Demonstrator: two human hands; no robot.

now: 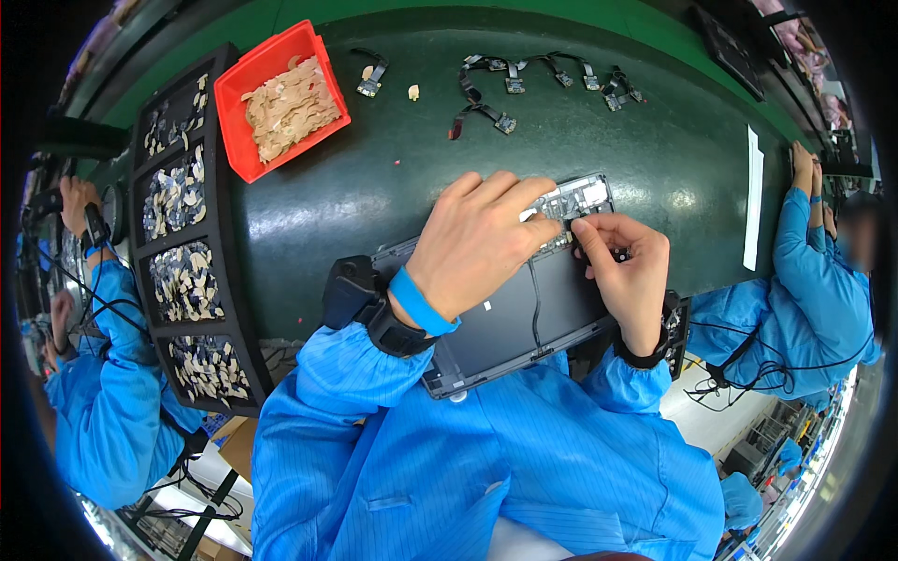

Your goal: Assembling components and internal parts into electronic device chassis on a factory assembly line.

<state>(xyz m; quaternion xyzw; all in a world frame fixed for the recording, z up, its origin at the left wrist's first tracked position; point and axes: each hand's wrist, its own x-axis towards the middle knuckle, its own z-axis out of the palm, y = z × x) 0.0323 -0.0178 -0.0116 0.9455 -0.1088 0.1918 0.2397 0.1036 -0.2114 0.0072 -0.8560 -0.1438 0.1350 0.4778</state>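
A dark grey laptop casing lies tilted at the table's near edge, its inside facing up. A circuit board shows along its far part, and a black cable runs from there toward the near edge. My left hand reaches over the casing with its fingers bent and the tips close together at the board; what they hold, if anything, is hidden. Beside it my right hand pinches thumb and forefinger at the board's near edge. The thing between those fingertips is too small to make out.
A red bin of tan paper-like pieces stands at the far left, beside a black compartment tray of small parts. Several small boards with black ribbon cables lie at the back. A white strip lies right. Co-workers sit on both sides.
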